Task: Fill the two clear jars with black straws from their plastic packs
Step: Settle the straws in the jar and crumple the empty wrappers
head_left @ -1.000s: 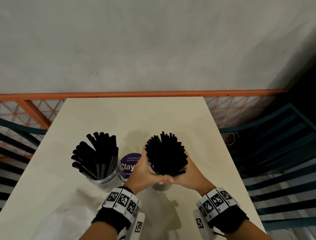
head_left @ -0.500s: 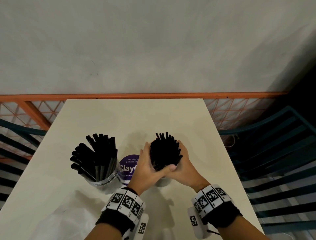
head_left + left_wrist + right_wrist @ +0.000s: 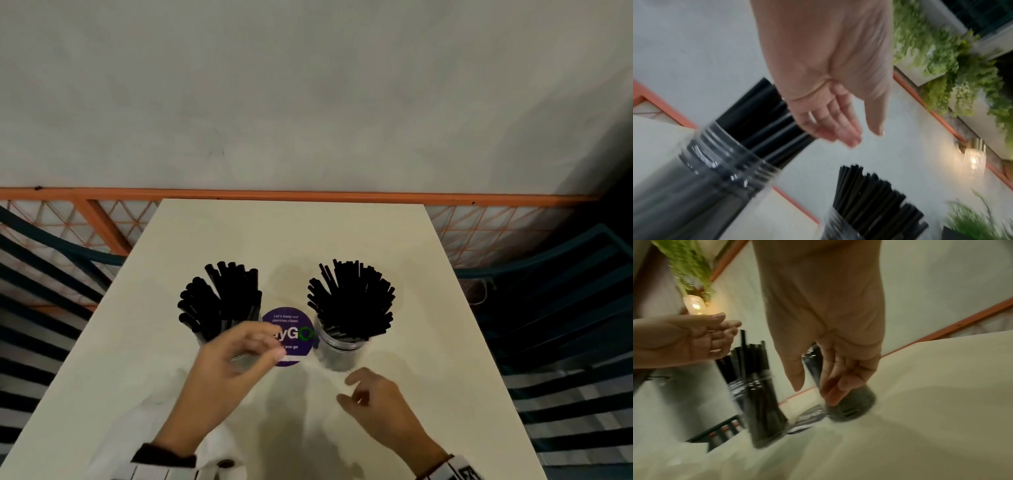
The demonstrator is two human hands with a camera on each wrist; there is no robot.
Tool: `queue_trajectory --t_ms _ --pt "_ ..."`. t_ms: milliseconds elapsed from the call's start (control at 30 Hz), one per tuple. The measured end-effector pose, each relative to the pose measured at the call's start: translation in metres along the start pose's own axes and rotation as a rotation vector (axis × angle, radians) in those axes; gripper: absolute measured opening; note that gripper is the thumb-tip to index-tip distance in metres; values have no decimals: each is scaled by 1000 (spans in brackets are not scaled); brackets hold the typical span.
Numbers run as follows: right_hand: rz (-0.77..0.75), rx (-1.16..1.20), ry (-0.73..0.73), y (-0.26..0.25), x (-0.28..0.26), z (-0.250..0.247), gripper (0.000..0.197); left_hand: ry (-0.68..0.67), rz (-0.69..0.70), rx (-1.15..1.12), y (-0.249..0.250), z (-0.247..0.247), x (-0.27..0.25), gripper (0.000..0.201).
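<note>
two clear jars standing upright on the pale table (image 3: 294,240), both stuffed with black straws. purple round sticker (image 3: 291,329) flat on the table, taken here as the marker. left jar (image 3: 219,342) just left of the sticker, its fat black straws (image 3: 219,298) fanning out of the top. right jar (image 3: 342,346) just right of the sticker, its thinner black straws (image 3: 352,301) fanning out too. left hand (image 3: 226,373) in the air over the sticker's near left edge, fingers loose and a bit bent, holding nothing. right hand (image 3: 380,404) near and to the right of the sticker, close to the right jar, fingers loose, holding nothing. crumpled clear plastic (image 3: 144,411) lying on the table, near and left of the sticker.
</note>
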State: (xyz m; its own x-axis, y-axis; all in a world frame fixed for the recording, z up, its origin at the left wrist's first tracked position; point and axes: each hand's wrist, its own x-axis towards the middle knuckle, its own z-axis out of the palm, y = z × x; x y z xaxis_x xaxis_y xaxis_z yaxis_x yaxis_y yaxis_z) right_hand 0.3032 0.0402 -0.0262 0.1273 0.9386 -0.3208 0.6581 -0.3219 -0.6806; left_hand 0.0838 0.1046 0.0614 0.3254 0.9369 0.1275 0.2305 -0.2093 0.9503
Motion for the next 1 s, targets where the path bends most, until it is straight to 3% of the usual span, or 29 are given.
queue_trajectory --t_ms 100,200,267,367,467,533,633,767,833,1000 --pt "-155 39 -46 -44 -1 14 28 309 119 -30 5 -30 -7 22" --pt "-260 126 67 -83 10 23 40 470 43 17 -14 -57 -3 47" --pt "-272 205 111 -101 22 29 59 415 -53 36 -29 -66 2 77" --pt "-276 235 69 -122 41 38 99 207 -169 28 -52 -71 16 116" --pt "-422 245 93 -142 62 43 103 -48 -225 -8 -60 -72 33 137" --pt "-485 304 110 -151 72 45 95 -147 -216 -48 -62 -71 44 138" --pt "-493 370 37 -160 81 53 115 -180 -165 -126 -61 -68 58 131" --pt "-484 387 30 -161 90 55 117 20 -81 -166 -61 -58 55 91" --pt "-504 399 10 -157 92 51 118 60 -68 -194 -64 -58 50 96" --pt "-477 424 -44 -140 94 51 125 -57 -117 -103 -75 -77 46 134"
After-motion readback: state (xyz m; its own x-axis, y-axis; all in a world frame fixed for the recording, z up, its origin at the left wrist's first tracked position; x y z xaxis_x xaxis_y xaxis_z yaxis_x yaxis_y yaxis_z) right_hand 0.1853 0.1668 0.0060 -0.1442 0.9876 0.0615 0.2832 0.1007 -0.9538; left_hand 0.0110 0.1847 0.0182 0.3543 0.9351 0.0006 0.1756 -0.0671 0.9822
